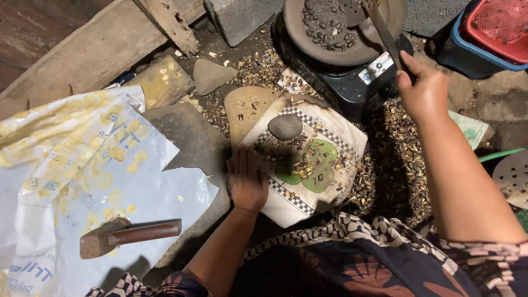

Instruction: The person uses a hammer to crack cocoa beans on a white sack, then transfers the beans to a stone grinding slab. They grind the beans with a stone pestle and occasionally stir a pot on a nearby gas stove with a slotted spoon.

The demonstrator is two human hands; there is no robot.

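So the right hand [423, 91] has its fingers wrapped around the handle of a metal ladle [379, 25], which reaches up into a shallow pan [344, 27] of dark roasted seeds at about 12 o'clock, sitting on a black stove [352, 82]. The left hand [247, 179] is lying flat, fingers loose and spread, not gripping anything, pressed on the edge of a checkered cloth [308, 165] just where it meets a flat slab of stone [192, 143]. On that cloth there's a scatter of seeds and shells, plus a smooth grey stone [285, 126] at roughly 1 o'clock from the left hand. Heaps of cracked husks [390, 165] cover the floor between the cloth and the right arm. Way out at 8 o'clock a hammer [129, 235] with a wooden handle lies on a white plastic sack [82, 165]. A red basket [498, 25] sits up at 2 o'clock.
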